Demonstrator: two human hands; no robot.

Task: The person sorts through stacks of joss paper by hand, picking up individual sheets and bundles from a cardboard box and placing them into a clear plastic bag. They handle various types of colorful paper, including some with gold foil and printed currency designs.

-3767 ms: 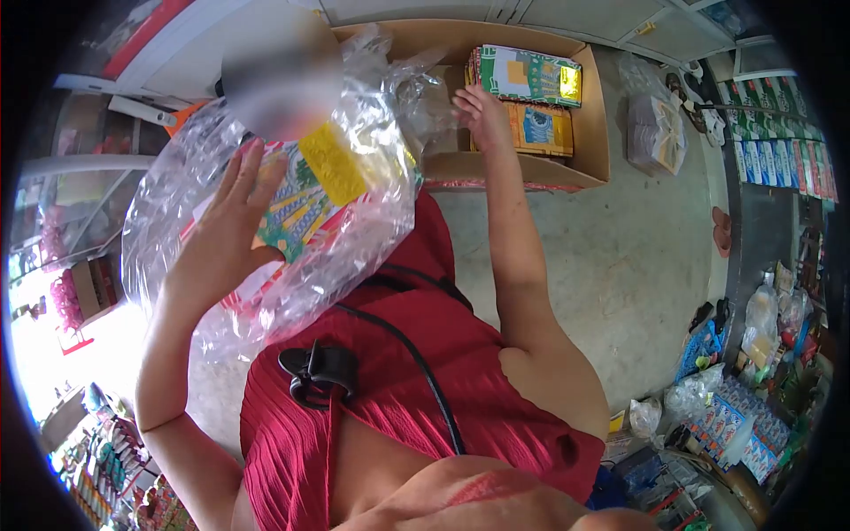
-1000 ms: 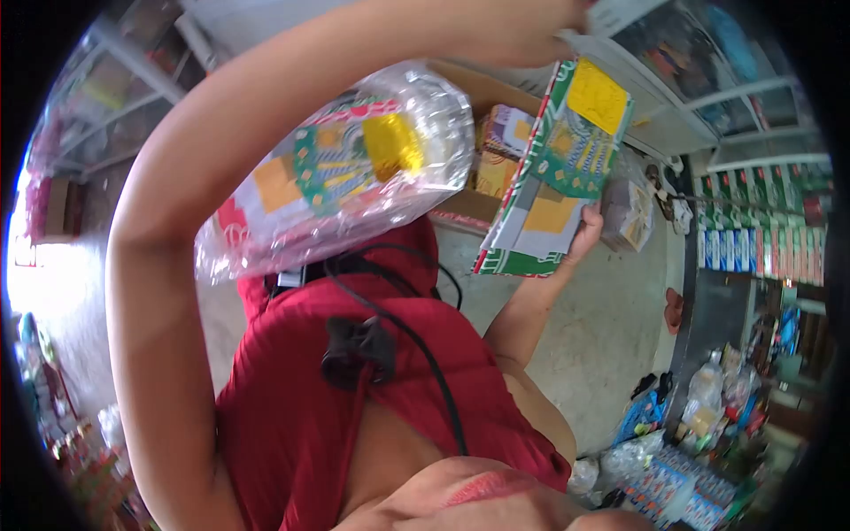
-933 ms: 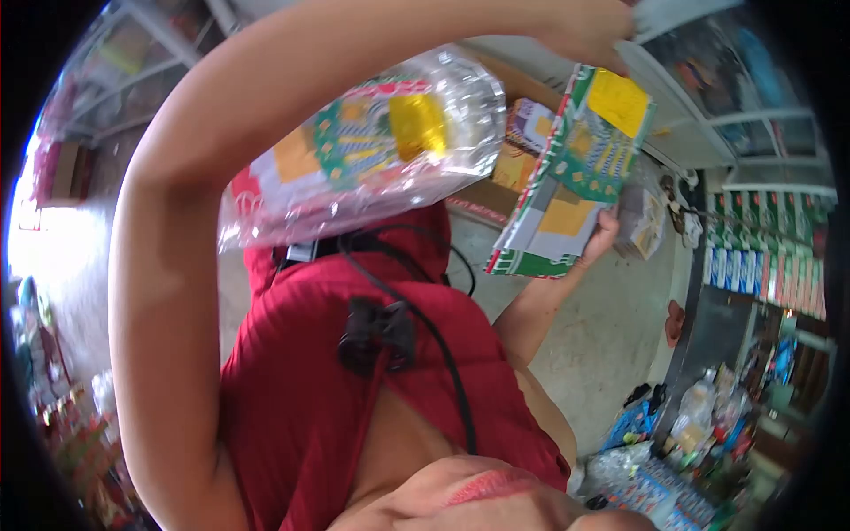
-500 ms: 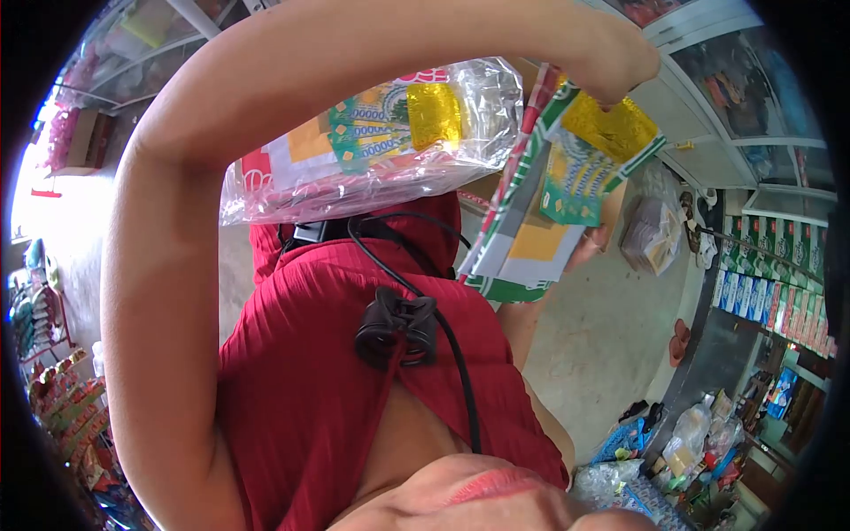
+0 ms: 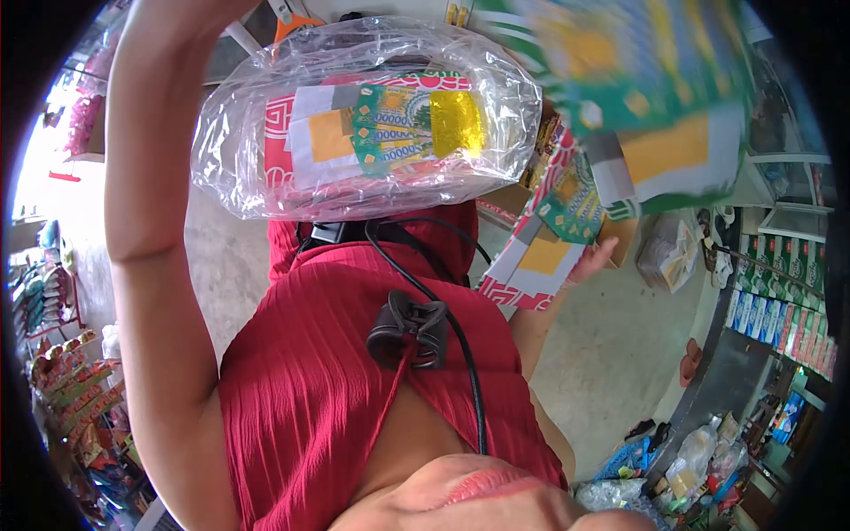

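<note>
Head camera view: the reference item is the clear plastic bag [image 5: 235, 146], positioned over the lap of the person in the red garment [image 5: 354, 354]. The bag encloses a red-and-white packet [image 5: 280, 146] bearing a fan of green printed notes and a yellow foil panel.

Right hand [image 5: 593, 261]: located to the right of the bag, gripping a second packet [image 5: 531, 265], also red and white, by its right edge. Fingertips are visible past that edge, slightly apart; the thumb position cannot be determined. The second packet is tilted, with its lower end toward the garment.

Left hand: outside the view, finger state cannot be determined. The left arm [image 5: 159, 265] extends upward along the left side of the bag and exits at the top edge.

Green packet [image 5: 620, 97]: raised above and to the right of the bag, motion-blurred, partly covering the second packet. What supports it is not visible.

Surroundings: orange handle [image 5: 294, 25] beyond the bag; cardboard box [image 5: 506, 196] just right of the bag, mostly hidden; wrapped bundle [image 5: 668, 252] farther right, on the floor.
</note>
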